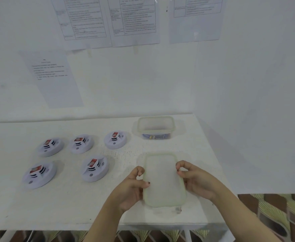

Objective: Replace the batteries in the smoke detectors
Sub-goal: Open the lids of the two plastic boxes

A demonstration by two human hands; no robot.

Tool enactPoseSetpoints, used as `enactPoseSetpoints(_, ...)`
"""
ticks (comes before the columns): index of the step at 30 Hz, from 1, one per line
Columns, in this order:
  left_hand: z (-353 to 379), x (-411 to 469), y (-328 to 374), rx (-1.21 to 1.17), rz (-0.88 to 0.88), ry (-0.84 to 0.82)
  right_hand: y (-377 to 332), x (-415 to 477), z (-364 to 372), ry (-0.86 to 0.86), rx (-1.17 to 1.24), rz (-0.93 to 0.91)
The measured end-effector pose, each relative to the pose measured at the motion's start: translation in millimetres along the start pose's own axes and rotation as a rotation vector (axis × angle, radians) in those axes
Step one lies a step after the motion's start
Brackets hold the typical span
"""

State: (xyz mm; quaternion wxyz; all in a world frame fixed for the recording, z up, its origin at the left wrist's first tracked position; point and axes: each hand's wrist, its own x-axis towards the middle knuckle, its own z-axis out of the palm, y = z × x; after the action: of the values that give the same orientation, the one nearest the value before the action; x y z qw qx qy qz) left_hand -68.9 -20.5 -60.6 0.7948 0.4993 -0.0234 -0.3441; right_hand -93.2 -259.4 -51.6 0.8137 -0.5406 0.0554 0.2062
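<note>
Gripping lid | left hand, right hand (opposite edges) | above table

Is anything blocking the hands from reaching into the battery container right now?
The container stands open, nothing over it. But both the left hand and right hand hold its lid, low over the table nearer the person; setting it down comes first.

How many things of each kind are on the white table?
Smoke detectors: 5
Clear container: 1
Container lid, held by the left hand and right hand: 1
Total: 7
</note>
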Motion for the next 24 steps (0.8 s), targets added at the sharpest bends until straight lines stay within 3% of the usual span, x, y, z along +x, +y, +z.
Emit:
enactPoseSetpoints(5, -3.9, 0.8, -2.1, 0.020, 0.001, -0.017, 2.1, -0.9, -4.5, -0.044, -0.003, -0.023)
enactPoseSetpoints(8, 2.7, 3.8, -1.7, -0.021, 0.084, 0.065, -0.4, -1.8, 1.1, 0.023, 0.015, -0.090)
enactPoseSetpoints(10, 9.4, 4.7, 1.2, 0.027, 0.126, 0.124, -0.3, -2.1, 3.2, 0.083, -0.108, -0.115)
enactPoseSetpoints(16, 10.8, 6.3, -7.1, 0.045, 0.208, 0.195, 0.9, -12.8, 2.1, -0.037, -0.212, -0.062)
enactPoseSetpoints(24, 12.4, 2.1, -3.0, 0.273, 0.288, 0.273, -21.0, -32.0, 9.0, 0.094, -0.622, 0.063)
